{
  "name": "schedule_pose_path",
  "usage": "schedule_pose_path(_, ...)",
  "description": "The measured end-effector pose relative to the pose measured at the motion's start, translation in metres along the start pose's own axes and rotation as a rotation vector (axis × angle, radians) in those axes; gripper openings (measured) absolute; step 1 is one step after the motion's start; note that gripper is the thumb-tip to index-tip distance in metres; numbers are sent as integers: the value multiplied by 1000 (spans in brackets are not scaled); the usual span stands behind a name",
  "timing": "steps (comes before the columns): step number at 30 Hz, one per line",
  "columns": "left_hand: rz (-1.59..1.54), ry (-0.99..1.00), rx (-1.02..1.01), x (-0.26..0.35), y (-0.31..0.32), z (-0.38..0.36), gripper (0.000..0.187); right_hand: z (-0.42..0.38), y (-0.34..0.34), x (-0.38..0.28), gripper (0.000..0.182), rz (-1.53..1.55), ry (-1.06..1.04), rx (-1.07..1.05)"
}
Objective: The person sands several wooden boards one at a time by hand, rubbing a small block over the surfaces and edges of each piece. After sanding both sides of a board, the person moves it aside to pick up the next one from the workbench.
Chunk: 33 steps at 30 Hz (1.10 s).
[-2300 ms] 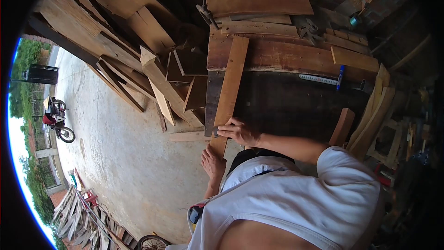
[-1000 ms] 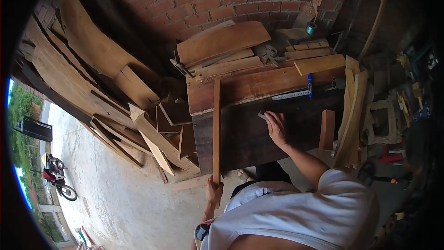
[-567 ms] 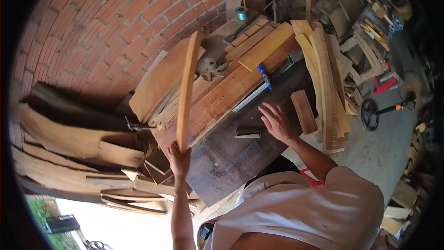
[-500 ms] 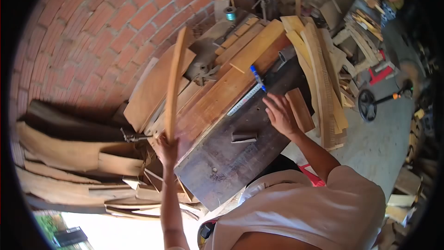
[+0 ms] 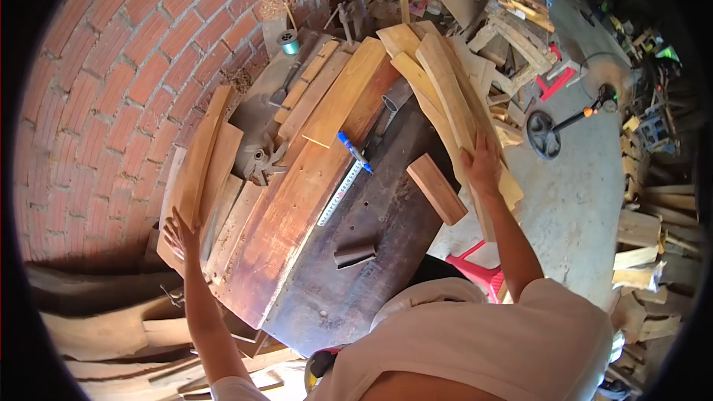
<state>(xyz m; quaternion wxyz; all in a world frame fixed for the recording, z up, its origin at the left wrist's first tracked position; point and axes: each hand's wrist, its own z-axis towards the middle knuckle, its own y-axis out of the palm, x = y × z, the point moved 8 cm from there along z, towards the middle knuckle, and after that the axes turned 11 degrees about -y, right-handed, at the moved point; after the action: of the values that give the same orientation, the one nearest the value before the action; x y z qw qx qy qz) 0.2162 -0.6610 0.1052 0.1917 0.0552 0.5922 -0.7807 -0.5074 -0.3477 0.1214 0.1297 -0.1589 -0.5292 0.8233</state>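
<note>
My left hand (image 5: 183,238) has its fingers spread against the lower end of a long wooden strip (image 5: 202,156). That strip leans with a wide board (image 5: 226,150) on the brick-wall side of the bench. Over at the right, my right hand (image 5: 484,168) rests with fingers extended on a long curved plank (image 5: 445,100) in a stack. Between the hands lie a blue marker (image 5: 354,151), a steel ruler (image 5: 340,194), a short wood block (image 5: 437,188) and a small dark curved piece (image 5: 355,255), all on the bench (image 5: 327,293).
A metal fan-shaped part (image 5: 261,163) and a spool of green line (image 5: 288,42) sit toward the wall. A red stool (image 5: 479,271) stands by the bench's near edge. A black wheel (image 5: 543,135) is on the floor at right, with wood piles beyond.
The wooden strip, earlier raised in my left hand, now lies against the board by the wall, and that hand's fingers have spread. My right hand has moved from near the marker to the curved plank.
</note>
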Motion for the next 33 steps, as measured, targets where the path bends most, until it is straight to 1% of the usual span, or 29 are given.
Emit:
schedule_pose_path(2,-33,-17,-34,-7,20,-5,92,1,4,2,74,96,129,-80)
schedule_pose_path(3,-107,-41,-64,-6,19,-12,91,3,4,3,69,86,149,-71)
schedule_pose_path(4,-181,-63,-89,-4,13,-19,89,2,17,19,69,100,131,-75)
schedule_pose_path(5,-229,-14,-70,4,-17,-45,88,-2,48,47,65,378,192,-40)
schedule_pose_path(6,-284,52,-54,30,-50,-72,86,-5,68,64,60,644,269,-12)
schedule_pose_path(7,-261,94,-76,44,-66,-97,84,-4,42,35,54,967,389,-75)
schedule_pose_path(8,-239,135,-101,55,-81,-122,81,-3,32,17,54,976,368,-99)
schedule_pose_path(10,-453,313,-69,81,-124,-177,74,-21,44,-16,54,1461,603,-261)
schedule_pose_path(11,-526,338,-142,93,-139,-203,73,-29,52,-29,50,1542,630,-232)
schedule_pose_path(12,-601,358,-214,105,-154,-228,72,-28,37,-59,49,1616,582,-174)
schedule_pose_path(14,-894,430,-334,127,-193,-272,69,-36,34,-112,41,1789,632,-215)
schedule_pose_path(16,-1159,323,-568,150,-198,-316,71,-48,64,-155,39,1988,532,-397)
schedule_pose_path(17,-1261,200,-755,159,-200,-338,75,-59,61,-183,38,2029,558,-395)
schedule_pose_path(18,-1367,78,-938,165,-202,-359,80,-66,56,-213,41,2097,436,-492)
schedule_pose_path(19,-1364,36,-932,166,-198,-377,80,-78,47,-232,41,2129,417,-546)
schedule_pose_path(20,-1292,20,-801,166,-190,-385,82,-86,39,-248,41,2158,401,-571)
schedule_pose_path(21,-1216,5,-673,163,-184,-393,84,-99,41,-267,41,2125,390,-614)
schedule_pose_path(22,-1211,-13,-671,152,-176,-409,84,-116,35,-287,41,2094,378,-662)
schedule_pose_path(24,-1322,-250,-766,108,-150,-437,77,-143,8,-313,41,1913,138,-828)
schedule_pose_path(25,-1348,-332,-759,87,-146,-452,74,-156,22,-325,42,1833,-135,-834)
schedule_pose_path(26,-1377,-424,-750,66,-144,-470,70,-169,41,-322,44,1502,-353,-754)
schedule_pose_path(27,-1399,-469,-811,48,-142,-483,69,-169,26,-318,48,1141,-619,-502)
schedule_pose_path(28,-1397,-495,-791,31,-136,-496,69,-174,9,-317,52,768,-847,-234)
schedule_pose_path(30,-1343,-575,-861,6,-111,-535,71,-188,25,-306,61,427,-846,-322)
schedule_pose_path(31,-1418,-591,-867,-1,-111,-548,74,-193,32,-300,65,437,-901,-353)
schedule_pose_path(32,-1425,-622,-857,-7,-110,-561,74,-194,30,-296,63,479,-951,-257)
schedule_pose_path(33,-1394,-637,-812,-13,-114,-568,68,-192,34,-294,61,512,-993,-277)
